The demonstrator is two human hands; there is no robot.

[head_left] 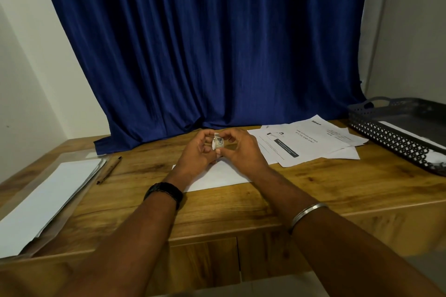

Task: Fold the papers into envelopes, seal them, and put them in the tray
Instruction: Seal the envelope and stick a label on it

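Fingers of both hands are curled in around a small tape roll, seen from the head camera. The left hand cups it from one side, and the right hand pinches it from the other with the thumb against its lower edge. Whether a free end of tape has been lifted I cannot tell. The roll is held up off the worktop, just above a folded white paper that lies flat below the hands and is partly hidden by them. This looks like the sealing step for that paper. To the right lie loose printed papers, overlapping, and beyond them at the far right stands the dark latticed tray, with something pale and flat already inside it. At the left edge a stack of white sheets rests in a clear sleeve, with a brown pen just beside it. The folded paper should be light and limp and quick to spring open at its creases, so it is best pinned flat along the flap while tape goes on, then lifted by an edge. The tape is likely sticky and thin, and apt to curl back on itself.
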